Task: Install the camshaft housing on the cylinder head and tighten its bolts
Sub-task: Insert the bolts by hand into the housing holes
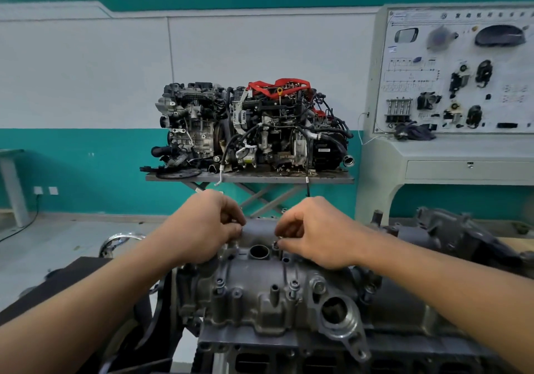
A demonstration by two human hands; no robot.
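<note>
Head view: the camshaft housing (pixel 254 281) sat on top of the cylinder head (pixel 260 343) in the foreground, and both of the person's arms reached over it to its far edge. The right hand (pixel 313 233) had its fingers curled, with thumb and forefinger pinching a small bolt (pixel 276 245) just beside the round open bore in the housing. The left hand (pixel 206 226) was curled too, its fingertips pressed together over the far rim. Whether it gripped a second bolt I could not tell, as the fingers hid it.

On the near side, two near bolts (pixel 294 287) stood in their bosses with heads riding a little proud. To my eye the housing was already placed and the bolts were being started by hand, with tightening not yet begun. No wrench was in sight.

The next move seemed to call for turning each bolt in straight so that no thread crossed, filling every hole, then tightening evenly with a tool.

Behind, complete engines (pixel 251 125) rested on a lift table (pixel 332 179), with a training panel (pixel 456 70) at the right.
</note>
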